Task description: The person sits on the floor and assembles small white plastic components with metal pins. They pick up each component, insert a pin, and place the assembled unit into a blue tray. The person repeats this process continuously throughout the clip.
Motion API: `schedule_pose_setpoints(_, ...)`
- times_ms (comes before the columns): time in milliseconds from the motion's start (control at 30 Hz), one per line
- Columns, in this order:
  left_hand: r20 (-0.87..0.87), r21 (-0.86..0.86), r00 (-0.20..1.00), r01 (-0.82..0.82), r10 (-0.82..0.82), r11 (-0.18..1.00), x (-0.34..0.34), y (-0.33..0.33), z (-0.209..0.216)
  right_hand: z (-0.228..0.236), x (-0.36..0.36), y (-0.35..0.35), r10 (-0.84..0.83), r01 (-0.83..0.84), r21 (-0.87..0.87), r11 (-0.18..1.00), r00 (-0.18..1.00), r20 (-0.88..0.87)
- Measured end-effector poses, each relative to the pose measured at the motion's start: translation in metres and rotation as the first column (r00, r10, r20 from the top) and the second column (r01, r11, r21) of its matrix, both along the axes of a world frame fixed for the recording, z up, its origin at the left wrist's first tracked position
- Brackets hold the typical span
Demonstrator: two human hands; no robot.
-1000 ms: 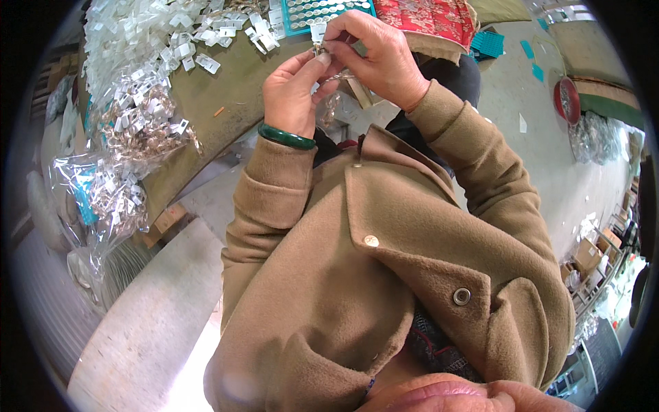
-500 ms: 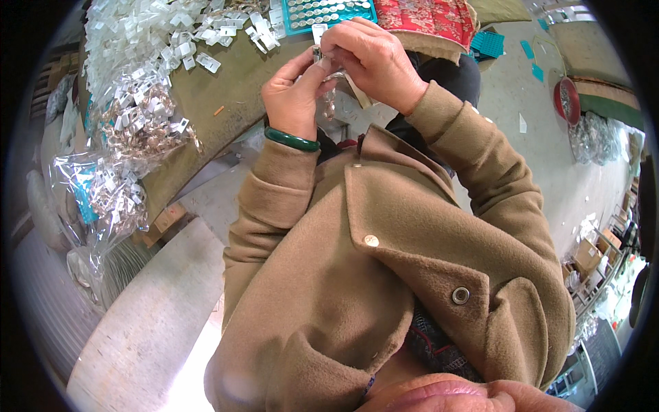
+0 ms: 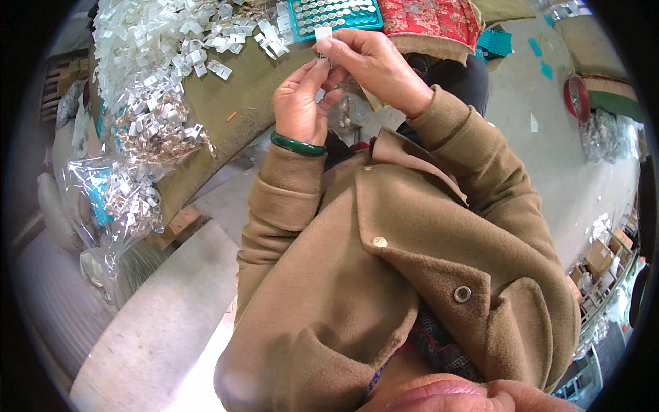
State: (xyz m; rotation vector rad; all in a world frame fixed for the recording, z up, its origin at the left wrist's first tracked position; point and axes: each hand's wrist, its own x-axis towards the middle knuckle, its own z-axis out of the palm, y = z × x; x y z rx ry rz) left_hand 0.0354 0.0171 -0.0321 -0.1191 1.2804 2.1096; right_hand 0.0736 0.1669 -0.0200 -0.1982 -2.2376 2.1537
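Note:
My left hand (image 3: 302,106), below a green bangle, pinches something small between thumb and fingertips. What it grips is mostly hidden by the fingers. Its fingertips nearly meet those of my right hand (image 3: 381,69), which is closed on a small white plastic tag (image 3: 323,33). The tag sticks up above the fingers, in front of a teal tray (image 3: 294,22) holding rows of small round pale pieces. Left of the tray, a heap of white and clear plastic tags (image 3: 144,41) covers much of the table (image 3: 226,99).
White tags with gold-coloured parts (image 3: 147,127) lie near a clear plastic bag (image 3: 113,240) at the table's left edge. A red patterned cloth (image 3: 432,24) lies right of the tray. Teal trays (image 3: 495,42) and a red bowl (image 3: 575,97) stand beyond my right arm.
The white tag now shows above my right fingertips, which have drawn slightly down and right. My left hand has shifted a little right and down. The whole view has shifted slightly.

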Motion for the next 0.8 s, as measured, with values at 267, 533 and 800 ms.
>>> schedule_pose_setpoints(267, 0.301, 0.32, 0.934, 0.092, -0.193, 0.943, -0.009, -0.004, -0.013, -0.002, -0.001, 0.006, 0.03, -0.026, -0.137, 0.99, 0.999, 0.03)
schedule_pose_setpoints(533, 0.469, 0.622, 0.802, -0.002, -0.37, 0.783, -0.004, 0.002, -0.023, -0.012, -0.005, 0.019, 0.053, -0.006, -0.498, 0.867, 0.995, 0.079)
schedule_pose_setpoints(800, 0.569, 0.507, 0.784, -0.097, -0.248, 0.857, -0.001, 0.01, -0.01, -0.011, 0.01, 0.028, 0.162, -0.145, 0.087, 0.986, 0.957, -0.24)
